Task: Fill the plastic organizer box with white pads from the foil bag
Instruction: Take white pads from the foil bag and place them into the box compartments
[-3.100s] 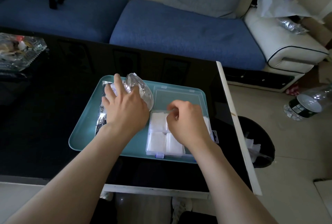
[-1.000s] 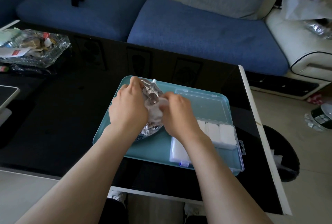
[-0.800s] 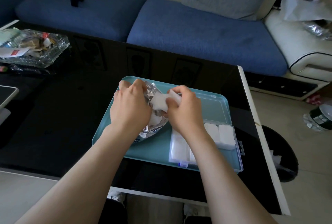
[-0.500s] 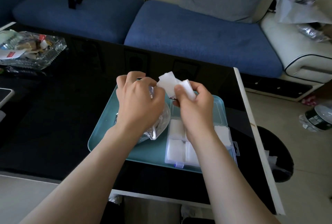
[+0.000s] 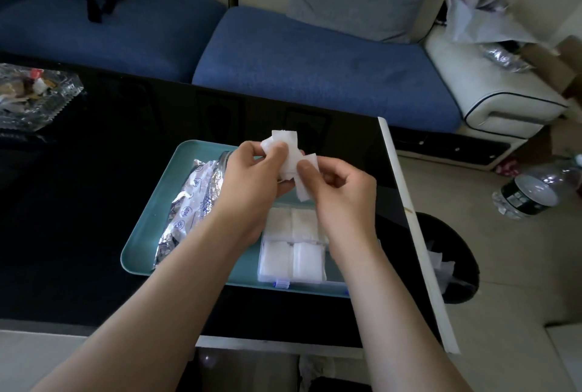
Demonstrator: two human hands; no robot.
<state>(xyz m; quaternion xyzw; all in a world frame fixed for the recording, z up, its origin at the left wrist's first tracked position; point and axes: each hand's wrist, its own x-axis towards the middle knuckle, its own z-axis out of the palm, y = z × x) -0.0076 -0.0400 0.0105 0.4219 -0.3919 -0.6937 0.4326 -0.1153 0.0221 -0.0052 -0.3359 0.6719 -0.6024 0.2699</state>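
Each grip pinches one clump of white pads [image 5: 285, 147], left hand [image 5: 252, 180] at its top, right hand [image 5: 343, 190] at its lower edge, above the part-filled box [image 5: 260, 261]. They look light, soft and clingy, so a gentle pinch at the edges should peel them apart. The foil bag [image 5: 192, 202] lies below and left of the grip.

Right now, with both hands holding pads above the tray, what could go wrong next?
1. The left hand and right hand both pinch a loose bunch of white pads; one could slip and land outside the organizer box.
2. The visible compartments already look full, so more pads may not lie flat.
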